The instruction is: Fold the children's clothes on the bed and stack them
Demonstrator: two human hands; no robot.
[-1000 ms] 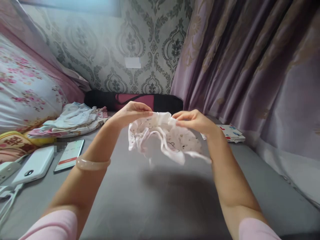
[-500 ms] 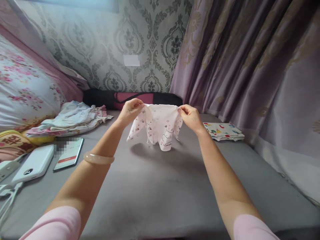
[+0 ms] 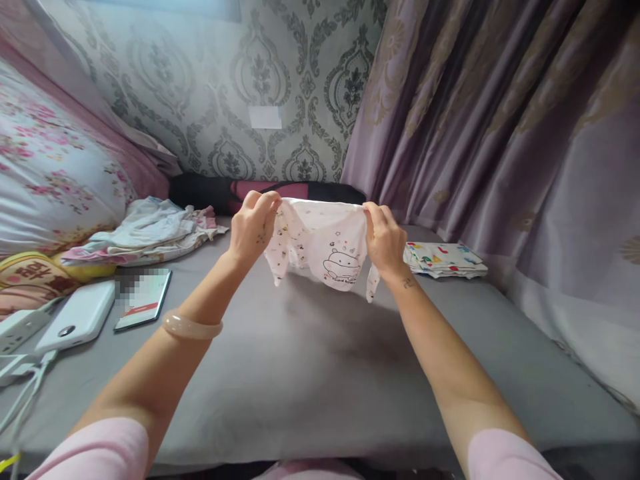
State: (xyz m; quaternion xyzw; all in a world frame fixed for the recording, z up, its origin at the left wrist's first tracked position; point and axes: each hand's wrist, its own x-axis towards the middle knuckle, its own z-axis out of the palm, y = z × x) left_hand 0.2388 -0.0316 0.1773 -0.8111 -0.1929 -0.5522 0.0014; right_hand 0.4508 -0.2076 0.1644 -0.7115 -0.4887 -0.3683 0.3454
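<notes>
Stretched between my two hands is a small white baby shirt (image 3: 325, 243), with a cartoon animal printed on its front and small patterned sleeves hanging at both sides. My left hand (image 3: 254, 225) pinches its upper left corner, fingers closed. At the upper right corner my right hand (image 3: 384, 237) grips the cloth the same way. The shirt hangs above the grey bed sheet (image 3: 300, 380) and casts a shadow on it.
A pile of baby clothes (image 3: 155, 233) lies at the left, beside a floral pillow (image 3: 60, 160). Nearer are a phone (image 3: 150, 300), a white power bank (image 3: 80, 317) and a power strip (image 3: 23, 330). A folded patterned cloth (image 3: 445, 259) lies right; a black-and-pink bag (image 3: 270, 190) stands behind.
The shirt was bunched and swinging one second ago; now it hangs spread out between my hands. Both hands have risen slightly and turned so the knuckles face up.
</notes>
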